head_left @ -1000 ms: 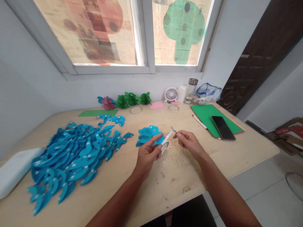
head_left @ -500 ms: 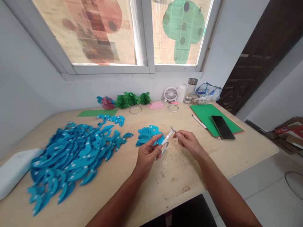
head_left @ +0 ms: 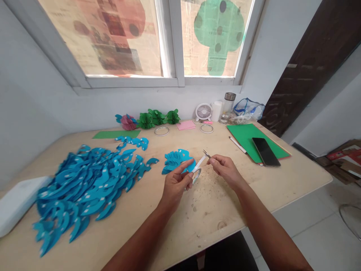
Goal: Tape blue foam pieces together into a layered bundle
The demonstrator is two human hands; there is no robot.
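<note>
My left hand (head_left: 175,183) is closed on a roll of white tape (head_left: 197,175), its ring tilted under the fingers. A white strip (head_left: 200,161) stretches from the roll up toward my right hand. My right hand (head_left: 225,168) pinches slim dark tweezers (head_left: 207,153), whose two points stand slightly apart at the strip's upper end. Whether the points touch the strip I cannot tell. Just behind my left fingers lies a small stack of blue paper pieces (head_left: 175,160), partly hidden by that hand.
A large heap of blue paper shapes with white patches (head_left: 90,180) covers the table's left. Along the back stand green paper balls (head_left: 158,117), a small fan (head_left: 203,112) and a glass bottle (head_left: 227,107). A phone (head_left: 265,151) rests on green sheets (head_left: 245,133) beside a white pen (head_left: 237,145).
Both hands hold almost the same place and grip. The tweezers and the white strip have barely shifted.
</note>
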